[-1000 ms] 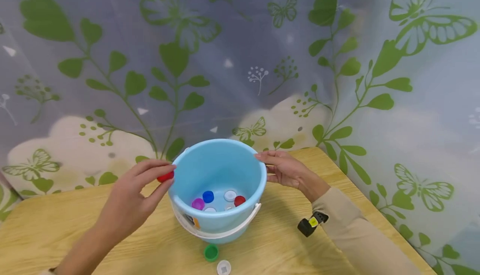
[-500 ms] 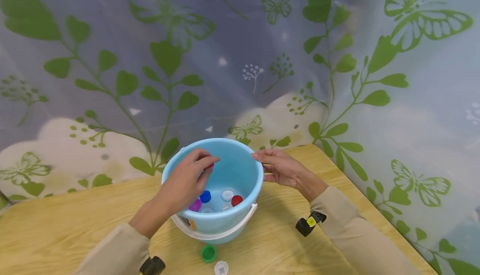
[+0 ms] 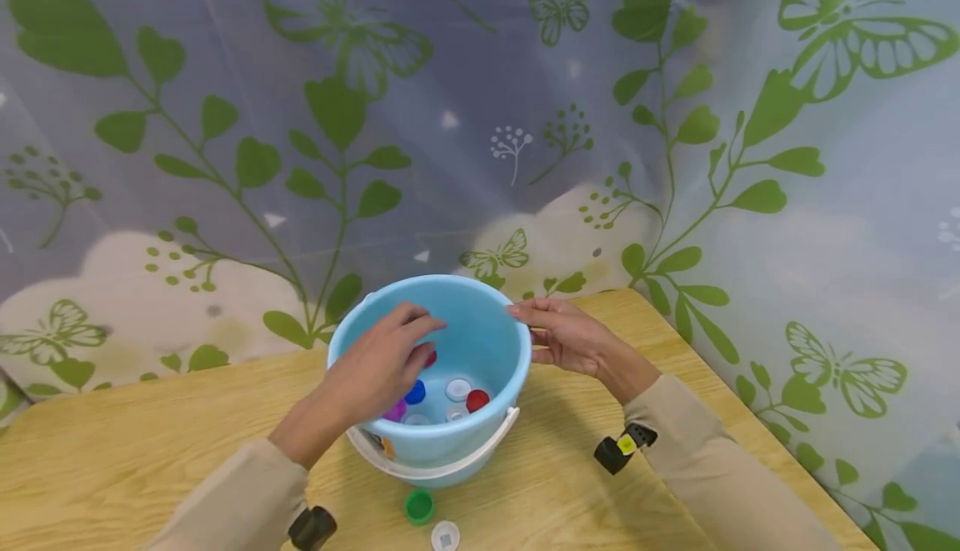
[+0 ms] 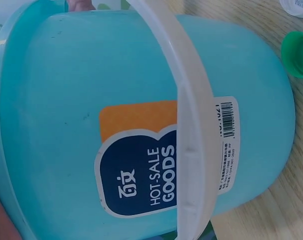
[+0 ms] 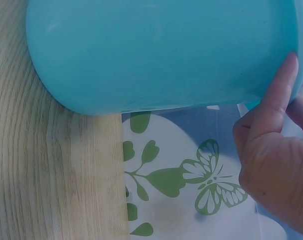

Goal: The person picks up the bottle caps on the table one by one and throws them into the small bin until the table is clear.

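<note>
A light blue bucket (image 3: 457,444) stands on the table with a white handle lowered across its front. My left hand (image 3: 381,361) is over the bucket's opening, thumb and fingers parted. Just below its fingertips a red bottle cap (image 3: 431,359) shows, partly hidden by the thumb. At the bucket's right side my right hand (image 3: 573,341) grips the rim, thumb on top and fingers outside. Inside lie a blue cap (image 3: 415,393), a purple cap (image 3: 394,409) partly behind the left hand, another red cap (image 3: 477,401) and several white caps (image 3: 458,389).
On the table (image 3: 187,443) in front of the bucket lie a green cap (image 3: 419,507) and a white cap (image 3: 446,536). A patterned curtain (image 3: 450,117) with green leaves and butterflies hangs behind and to the right. In the left wrist view a label (image 4: 141,170) shows on the bucket.
My left hand has moved right from outside the bucket's left rim to over its opening. Its fingers have parted from the red cap, now lower. The right hand stays on the rim.
</note>
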The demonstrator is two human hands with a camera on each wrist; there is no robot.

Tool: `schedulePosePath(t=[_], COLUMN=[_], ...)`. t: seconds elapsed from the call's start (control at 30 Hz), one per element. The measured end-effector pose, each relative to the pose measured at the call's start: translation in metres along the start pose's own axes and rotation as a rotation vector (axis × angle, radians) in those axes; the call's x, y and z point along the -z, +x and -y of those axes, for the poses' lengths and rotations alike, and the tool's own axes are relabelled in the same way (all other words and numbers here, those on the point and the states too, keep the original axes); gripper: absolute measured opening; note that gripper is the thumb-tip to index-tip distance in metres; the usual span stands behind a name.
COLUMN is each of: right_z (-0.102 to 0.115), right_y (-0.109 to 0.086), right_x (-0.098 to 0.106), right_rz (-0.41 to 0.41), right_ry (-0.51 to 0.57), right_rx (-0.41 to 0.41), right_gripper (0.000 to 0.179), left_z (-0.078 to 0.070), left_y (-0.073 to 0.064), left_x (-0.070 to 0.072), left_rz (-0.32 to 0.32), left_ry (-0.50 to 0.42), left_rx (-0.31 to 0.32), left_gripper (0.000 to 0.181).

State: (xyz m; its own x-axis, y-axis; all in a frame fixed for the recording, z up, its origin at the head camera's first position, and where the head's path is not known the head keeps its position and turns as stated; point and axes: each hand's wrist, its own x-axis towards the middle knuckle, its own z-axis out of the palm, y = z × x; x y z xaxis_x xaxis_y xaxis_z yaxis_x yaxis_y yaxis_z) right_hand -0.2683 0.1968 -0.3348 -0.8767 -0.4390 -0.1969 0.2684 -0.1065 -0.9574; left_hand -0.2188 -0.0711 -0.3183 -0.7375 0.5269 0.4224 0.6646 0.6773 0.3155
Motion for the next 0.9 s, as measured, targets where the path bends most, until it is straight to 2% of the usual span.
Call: schedulePosePath(t=[0.13,0.23,0.3,0.4,0.47,0.5,0.57,0.7,0.77,0.83,0.87,0.9], right_z=[-0.001,-0.001,-0.001,-0.002,-0.002,-0.002,-0.001,-0.001,-0.001,0.0,0.0,0.001], right_y=[0.0,0.0,0.0,0.0,0.001,0.001,0.001,0.001,0.001,0.0,0.0,0.0], right_x=[-0.001,-0.001,-0.002,-0.002,-0.002,-0.001,-0.001,0.0,0.0,0.0,0.0,0.0], right_rz=[0.0,0.006,0.008,0.006,0.004,0.003,0.004,-0.005,-0.007,-0.01,-0.011,-0.011], right_ry=[0.003,0.001,0.001,-0.002,-0.005,-0.005,-0.006,-0.001,0.001,-0.002,-0.004,-0.005], right_rx=[-0.003,-0.005,-0.006,-0.005,-0.003,-0.003,-0.003,-0.002,-0.004,-0.005,-0.005,-0.004], right_gripper=[0.035,0.037,0.038,0.038,0.037,0.036,0.034,0.033,0.034,0.035,0.035,0.035], left_z=[0.001,0.002,0.002,0.001,-0.004,-0.007,-0.016,-0.036,-0.046,-0.053,-0.055,-0.057], left_y=[-0.001,-0.003,-0.004,-0.005,-0.007,-0.009,-0.014,-0.032,-0.044,-0.056,-0.062,-0.068], left_x=[0.001,0.001,0.002,0.004,0.006,0.007,0.01,0.011,0.008,0.001,-0.003,-0.008], left_rz=[-0.048,-0.19,-0.329,-0.527,-0.608,-0.628,-0.654,-0.655,-0.631,-0.6,-0.573,-0.529], left_ry=[0.017,0.035,0.055,0.095,0.111,0.11,0.095,0.062,0.066,0.084,0.104,0.115], left_rx=[0.014,-0.024,-0.103,-0.26,-0.347,-0.378,-0.421,-0.503,-0.551,-0.631,-0.67,-0.684], left_gripper=[0.03,0.027,0.023,0.022,0.024,0.025,0.026,0.026,0.026,0.025,0.025,0.025])
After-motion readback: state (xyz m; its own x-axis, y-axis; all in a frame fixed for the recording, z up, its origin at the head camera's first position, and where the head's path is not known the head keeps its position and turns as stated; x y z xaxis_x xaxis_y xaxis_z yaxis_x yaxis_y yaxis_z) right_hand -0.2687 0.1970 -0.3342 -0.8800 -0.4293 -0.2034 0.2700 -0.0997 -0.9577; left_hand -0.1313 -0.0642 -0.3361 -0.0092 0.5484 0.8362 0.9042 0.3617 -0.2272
